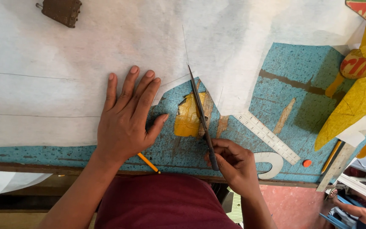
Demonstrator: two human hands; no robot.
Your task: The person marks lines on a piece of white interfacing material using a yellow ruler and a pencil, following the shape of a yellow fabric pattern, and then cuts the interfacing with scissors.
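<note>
My left hand lies flat, fingers spread, pressing a large sheet of thin white fabric onto the worn blue table. My right hand grips the handles of long dark scissors. Their blades point away from me and reach into the edge of the white fabric along a faint drawn line. A yellow pencil lies partly under my left palm.
A clear ruler and a white curved template lie right of the scissors. A small orange round piece sits beside them. Yellow and red material hangs at right. A brown studded object rests far left.
</note>
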